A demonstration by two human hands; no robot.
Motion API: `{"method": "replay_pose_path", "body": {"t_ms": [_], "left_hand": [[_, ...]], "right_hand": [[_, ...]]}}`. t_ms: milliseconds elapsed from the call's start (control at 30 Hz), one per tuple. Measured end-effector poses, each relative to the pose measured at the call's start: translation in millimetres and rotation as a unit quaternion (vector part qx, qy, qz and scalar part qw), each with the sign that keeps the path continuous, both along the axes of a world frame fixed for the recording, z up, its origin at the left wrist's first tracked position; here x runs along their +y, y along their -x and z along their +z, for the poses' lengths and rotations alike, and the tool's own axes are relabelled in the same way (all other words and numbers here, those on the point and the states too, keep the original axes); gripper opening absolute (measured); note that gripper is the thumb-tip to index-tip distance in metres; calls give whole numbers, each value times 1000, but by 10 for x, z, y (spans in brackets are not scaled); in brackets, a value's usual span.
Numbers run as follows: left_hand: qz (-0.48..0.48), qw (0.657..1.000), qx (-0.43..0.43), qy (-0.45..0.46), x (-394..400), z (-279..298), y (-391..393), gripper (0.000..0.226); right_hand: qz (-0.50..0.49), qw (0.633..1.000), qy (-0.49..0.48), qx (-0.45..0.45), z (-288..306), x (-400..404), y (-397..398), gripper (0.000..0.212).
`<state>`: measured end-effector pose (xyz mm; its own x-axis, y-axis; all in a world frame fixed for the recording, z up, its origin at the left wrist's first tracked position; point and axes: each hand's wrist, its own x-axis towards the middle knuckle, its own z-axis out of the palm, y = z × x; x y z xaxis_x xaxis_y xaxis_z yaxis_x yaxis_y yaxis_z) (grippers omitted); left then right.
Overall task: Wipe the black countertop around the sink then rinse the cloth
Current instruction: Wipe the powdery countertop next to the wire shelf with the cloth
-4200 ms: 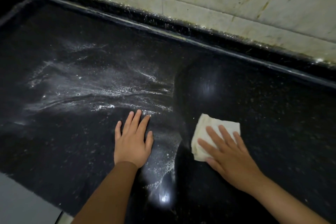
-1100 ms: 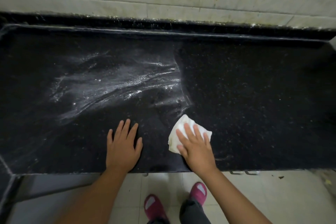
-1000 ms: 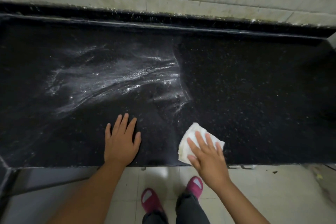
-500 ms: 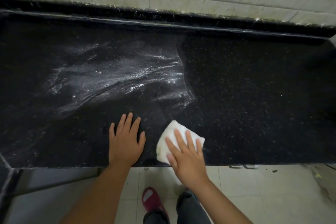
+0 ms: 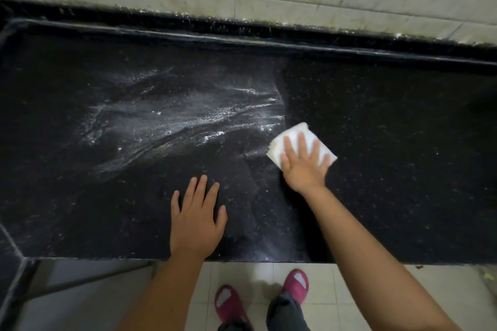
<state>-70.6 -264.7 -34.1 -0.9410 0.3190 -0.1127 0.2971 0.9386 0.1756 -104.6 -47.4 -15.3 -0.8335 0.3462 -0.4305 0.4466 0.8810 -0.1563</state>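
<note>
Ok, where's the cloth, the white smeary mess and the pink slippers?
cloth (image 5: 306, 134), head view, on its far bare corner beyond the fingers.
white smear (image 5: 193, 118), head view, on the bright streaks in its middle.
slippers (image 5: 297, 282), head view, on the top of the right one.

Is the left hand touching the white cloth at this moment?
Apart. The head view shows the left hand flat on the black countertop, bare stone between it and the white cloth, which only the right hand presses.
</note>
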Motion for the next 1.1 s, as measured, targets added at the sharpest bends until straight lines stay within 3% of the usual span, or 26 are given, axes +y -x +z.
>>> {"method": "replay_pose_path", "body": {"t_ms": [133, 200, 267, 367, 500, 633, 733, 833, 967, 1100], "left_hand": [[0, 1000, 0, -11, -3, -18, -10, 51], [3, 1000, -2, -19, -4, -12, -5, 51], [6, 1000, -6, -26, -4, -7, -4, 51], [4, 1000, 0, -26, -15, -12, -10, 51], [7, 1000, 0, -18, -4, -22, 3, 53], [13, 1000, 2, -14, -16, -64, 3, 53], [14, 1000, 9, -13, -12, -84, -2, 53], [11, 1000, 18, -15, -15, -84, 4, 53], [16, 1000, 14, -18, -18, -76, 8, 53], [15, 1000, 0, -27, -14, -85, 1, 56]], "right_hand": [[168, 985, -16, 32, -92, -558, -388, 57], [184, 982, -25, 33, -156, -516, -937, 55], [155, 987, -44, -6, -144, -216, -1396, 52], [51, 996, -65, -19, 24, 321, -1442, 74], [-100, 995, -30, -9, 63, 497, -704, 50], [-74, 997, -16, 7, -59, -164, -118, 51], [16, 999, 6, 36, -126, -568, -361, 57], [71, 997, 11, 35, -126, -421, -925, 83], [-33, 998, -51, -11, 11, 195, -1362, 73], [-177, 984, -31, 1, 36, 585, -804, 50]]}}
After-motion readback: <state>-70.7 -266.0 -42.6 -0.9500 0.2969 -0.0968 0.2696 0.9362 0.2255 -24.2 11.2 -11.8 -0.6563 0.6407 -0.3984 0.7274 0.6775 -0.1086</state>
